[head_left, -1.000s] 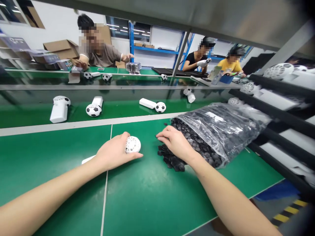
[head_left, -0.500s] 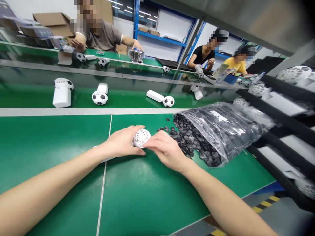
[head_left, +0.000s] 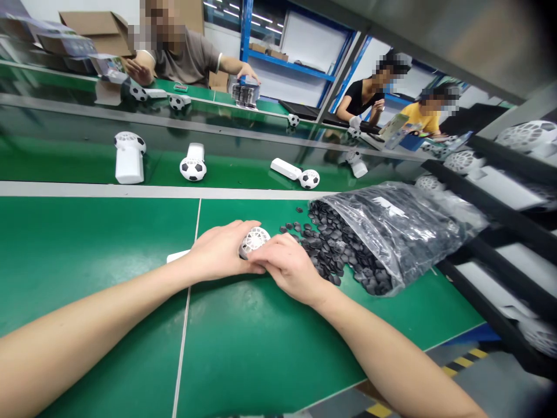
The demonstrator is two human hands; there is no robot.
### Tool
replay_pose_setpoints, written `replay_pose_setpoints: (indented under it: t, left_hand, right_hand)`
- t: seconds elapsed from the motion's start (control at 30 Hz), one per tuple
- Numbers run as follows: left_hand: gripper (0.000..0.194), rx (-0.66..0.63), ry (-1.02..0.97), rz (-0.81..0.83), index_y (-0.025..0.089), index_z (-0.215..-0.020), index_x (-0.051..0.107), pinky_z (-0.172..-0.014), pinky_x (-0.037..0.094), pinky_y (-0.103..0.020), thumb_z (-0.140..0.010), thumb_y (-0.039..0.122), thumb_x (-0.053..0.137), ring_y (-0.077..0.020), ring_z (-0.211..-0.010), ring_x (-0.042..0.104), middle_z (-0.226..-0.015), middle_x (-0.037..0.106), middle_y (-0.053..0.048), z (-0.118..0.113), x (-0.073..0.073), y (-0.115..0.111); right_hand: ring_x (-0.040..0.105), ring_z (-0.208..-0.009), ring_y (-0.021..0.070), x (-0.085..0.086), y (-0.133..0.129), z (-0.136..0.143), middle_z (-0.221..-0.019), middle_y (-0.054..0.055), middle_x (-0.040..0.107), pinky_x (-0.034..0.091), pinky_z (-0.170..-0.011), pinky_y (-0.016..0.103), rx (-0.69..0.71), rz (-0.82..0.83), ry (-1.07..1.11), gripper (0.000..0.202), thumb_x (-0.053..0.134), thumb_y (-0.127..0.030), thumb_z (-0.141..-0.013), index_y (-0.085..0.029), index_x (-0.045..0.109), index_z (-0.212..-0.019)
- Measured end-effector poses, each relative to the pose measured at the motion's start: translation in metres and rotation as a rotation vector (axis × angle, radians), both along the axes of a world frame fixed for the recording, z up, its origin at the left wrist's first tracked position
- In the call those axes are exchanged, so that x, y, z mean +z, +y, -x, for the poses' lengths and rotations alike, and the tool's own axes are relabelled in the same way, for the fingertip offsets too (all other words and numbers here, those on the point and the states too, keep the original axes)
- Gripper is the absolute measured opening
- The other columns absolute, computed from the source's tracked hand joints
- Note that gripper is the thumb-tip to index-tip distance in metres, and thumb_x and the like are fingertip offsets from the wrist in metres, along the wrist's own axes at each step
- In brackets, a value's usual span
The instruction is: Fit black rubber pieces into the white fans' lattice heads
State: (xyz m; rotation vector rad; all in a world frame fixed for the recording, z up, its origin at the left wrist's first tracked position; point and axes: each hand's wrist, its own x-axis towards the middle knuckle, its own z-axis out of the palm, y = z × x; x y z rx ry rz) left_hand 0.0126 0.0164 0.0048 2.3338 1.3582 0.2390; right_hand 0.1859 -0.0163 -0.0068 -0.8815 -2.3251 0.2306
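Note:
My left hand [head_left: 224, 251] is wrapped round a white handheld fan [head_left: 256, 237] with a ball-shaped openwork head. The fan lies on the green table, its handle end showing beyond my wrist and the rest covered by my hand. My right hand [head_left: 285, 262] is pinched at the near side of the head, fingertips against it; whatever they hold is hidden. Just right of that hand, small black plastic pieces [head_left: 324, 247] spill in a heap from a clear plastic bag [head_left: 404, 232].
Beyond the table edge runs a green conveyor belt [head_left: 235, 172] carrying several white fans with football-patterned heads [head_left: 193, 168]. At the right stands a dark rack [head_left: 487, 217] with more white fans. Across the belt, several people [head_left: 187, 58] sit at another bench.
The fans on the belt have shifted right. My right hand has moved slightly onto the near edge of the fan head, while my left hand keeps its hold. The view has shifted a little.

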Motion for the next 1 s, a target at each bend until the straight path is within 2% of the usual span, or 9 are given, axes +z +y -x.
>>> replay_pose_setpoints:
  t: [0.3,0.5,0.57,0.67,0.8,0.9,1.0]
  left_hand:
    - [0.092,0.002,-0.051,0.046,0.032,-0.129,0.035,-0.087,0.041,-0.032,-0.048,0.066,0.064,-0.0261,-0.111,0.05,-0.125,0.051,0.001,0.002,-0.001,0.003]
    - [0.083,0.011,-0.049,0.014,0.03,-0.127,0.037,-0.088,0.041,-0.033,-0.055,0.064,0.061,-0.0253,-0.111,0.05,-0.126,0.051,0.0,0.003,-0.002,0.003]
    - [0.083,0.02,-0.048,0.021,0.03,-0.127,0.037,-0.087,0.041,-0.033,-0.056,0.064,0.06,-0.0254,-0.11,0.051,-0.126,0.051,0.0,0.002,-0.001,0.003]
    - [0.083,0.027,-0.043,0.031,0.031,-0.127,0.037,-0.086,0.042,-0.032,-0.054,0.063,0.062,-0.0252,-0.108,0.052,-0.124,0.052,0.001,0.001,0.001,0.002]
    - [0.079,0.026,-0.05,0.022,0.032,-0.123,0.04,-0.08,0.043,-0.031,-0.053,0.061,0.064,-0.0244,-0.104,0.054,-0.119,0.056,0.002,0.001,0.003,0.002]
    - [0.076,0.014,-0.066,0.007,0.032,-0.119,0.043,-0.075,0.044,-0.03,-0.052,0.059,0.066,-0.0239,-0.1,0.056,-0.114,0.058,0.003,0.001,0.003,0.001]
    - [0.075,0.003,-0.082,-0.003,0.032,-0.12,0.043,-0.075,0.044,-0.03,-0.053,0.058,0.065,-0.0237,-0.1,0.056,-0.115,0.057,0.002,0.001,0.004,0.0]
  right_hand:
    - [0.057,-0.075,0.0133,0.005,-0.007,-0.002,-0.08,0.0,0.064,0.041,-0.073,0.028,-0.11,0.24,0.167,0.006,0.057,-0.017,-0.078,-0.02,0.056,-0.084]
    - [0.055,-0.076,0.0132,0.0,-0.006,0.001,-0.081,0.0,0.063,0.039,-0.075,0.03,-0.086,0.151,0.186,0.009,0.057,-0.012,-0.078,-0.02,0.056,-0.082]
    - [0.054,-0.076,0.0129,-0.001,-0.004,0.002,-0.084,0.001,0.059,0.041,-0.073,0.029,-0.102,0.177,0.231,0.01,0.057,-0.013,-0.078,-0.02,0.055,-0.085]
    - [0.052,-0.076,0.0126,-0.002,-0.002,0.0,-0.086,0.001,0.054,0.044,-0.073,0.028,-0.149,0.268,0.295,0.015,0.06,-0.015,-0.075,-0.02,0.053,-0.088]
    - [0.049,-0.101,0.0178,-0.004,0.001,-0.002,-0.109,0.005,0.051,0.044,-0.082,0.032,-0.211,0.342,0.329,0.033,0.066,-0.02,-0.071,-0.021,0.051,-0.101]
    - [0.046,-0.11,0.0194,-0.006,0.003,-0.002,-0.122,0.007,0.047,0.043,-0.089,0.035,-0.186,0.434,0.349,0.045,0.065,-0.021,-0.072,-0.022,0.046,-0.113]
    - [0.048,-0.109,0.0196,-0.007,0.004,-0.002,-0.119,0.006,0.051,0.04,-0.094,0.037,-0.147,0.433,0.333,0.047,0.065,-0.022,-0.073,-0.023,0.045,-0.116]
